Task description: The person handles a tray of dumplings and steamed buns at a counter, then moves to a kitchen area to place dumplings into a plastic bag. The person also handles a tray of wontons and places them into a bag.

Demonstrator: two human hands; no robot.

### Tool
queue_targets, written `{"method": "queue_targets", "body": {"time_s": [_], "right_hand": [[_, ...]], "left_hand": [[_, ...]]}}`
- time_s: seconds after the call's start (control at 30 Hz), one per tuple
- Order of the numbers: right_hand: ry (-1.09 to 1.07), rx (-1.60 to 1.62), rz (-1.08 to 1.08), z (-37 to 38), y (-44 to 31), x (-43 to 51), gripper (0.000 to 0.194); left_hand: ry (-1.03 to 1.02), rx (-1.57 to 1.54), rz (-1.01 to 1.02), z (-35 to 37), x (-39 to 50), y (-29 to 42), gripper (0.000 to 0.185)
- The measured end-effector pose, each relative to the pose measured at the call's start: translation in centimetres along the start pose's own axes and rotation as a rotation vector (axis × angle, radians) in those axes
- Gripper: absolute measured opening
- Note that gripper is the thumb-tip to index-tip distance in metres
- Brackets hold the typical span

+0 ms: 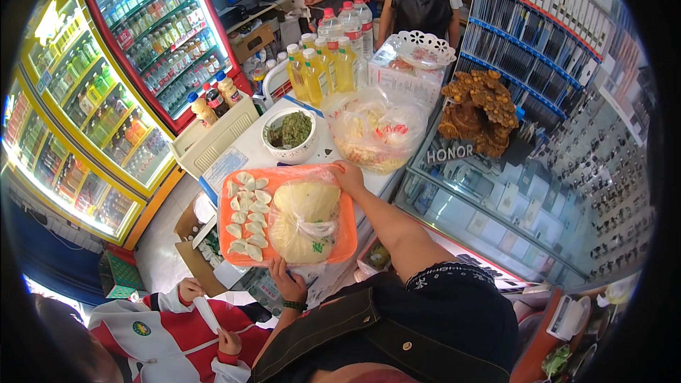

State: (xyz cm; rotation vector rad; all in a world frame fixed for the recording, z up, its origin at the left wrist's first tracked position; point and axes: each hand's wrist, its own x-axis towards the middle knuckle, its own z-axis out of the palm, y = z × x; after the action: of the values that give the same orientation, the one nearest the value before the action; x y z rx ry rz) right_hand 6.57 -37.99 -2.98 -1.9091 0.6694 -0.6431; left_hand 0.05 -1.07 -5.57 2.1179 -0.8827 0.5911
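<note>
An orange plastic tray (348, 223) is held level in front of me. My left hand (287, 281) grips its near edge, with a dark bracelet at the wrist. My right hand (348, 176) is closed on the far right corner. Several folded dumplings (247, 215) lie in rows on the tray's left half. On its right half rests pale dough in a tied clear plastic bag (303, 221). Just beyond the tray stands a white bowl (290, 155) of chopped greens. To the right of the bowl, a large clear plastic bag (380, 127) covers a pale shredded food.
Oil bottles (319, 74) and a carton (409, 82) with a white openwork basket stand behind. A glass display counter (495, 213) runs along the right; drink coolers (159, 37) stand left. A person in a red and white jacket (186, 330) is close at lower left; another (423, 0) stands beyond.
</note>
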Motion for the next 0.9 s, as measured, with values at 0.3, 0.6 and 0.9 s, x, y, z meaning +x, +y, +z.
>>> {"method": "queue_targets", "body": {"time_s": [0.3, 0.6, 0.9], "right_hand": [[0.034, -0.005, -0.028, 0.2, -0.2, 0.2, 0.034], [0.073, -0.024, -0.096, 0.2, 0.4, -0.2, 0.029], [0.054, -0.006, -0.075, 0.1, -0.4, -0.1, 0.032]], "left_hand": [[0.014, 0.004, 0.016, 0.2, 0.0, -0.3, 0.053], [-0.008, 0.024, -0.09, 0.8, -1.1, -0.8, 0.058], [0.019, 0.006, -0.029, 0.1, -0.2, -0.2, 0.055]]}}
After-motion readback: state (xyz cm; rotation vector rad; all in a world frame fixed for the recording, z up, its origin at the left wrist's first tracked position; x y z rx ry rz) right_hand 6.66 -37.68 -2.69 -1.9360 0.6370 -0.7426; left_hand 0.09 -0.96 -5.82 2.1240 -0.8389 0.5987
